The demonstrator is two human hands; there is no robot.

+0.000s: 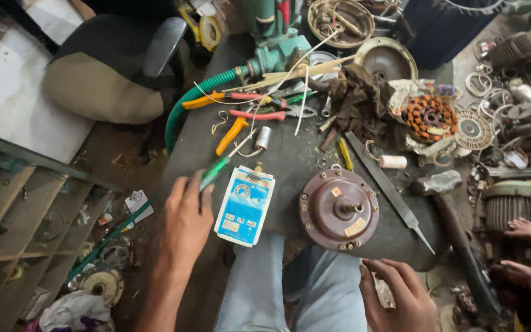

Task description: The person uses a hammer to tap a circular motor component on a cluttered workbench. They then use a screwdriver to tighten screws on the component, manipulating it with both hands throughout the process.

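My left hand (185,218) reaches over the near left edge of the dark workbench (290,157). Its fingertips lie on the end of a green-handled tool (215,172); whether they grip it is hidden by the back of the hand. Just right of that hand lies a white and blue packet (245,206). A round brown motor housing (339,209) with a short shaft sits at the bench's near edge. My right hand (401,295) hovers below it over my lap, fingers loosely curled and apart, holding nothing.
A long flat file (388,187) lies right of the housing. Pliers (241,98) with orange and red handles, a green hose (195,95), a dark rag (361,101) and a copper-wound stator (430,117) crowd the far bench. Another person's hands (520,229) work at right.
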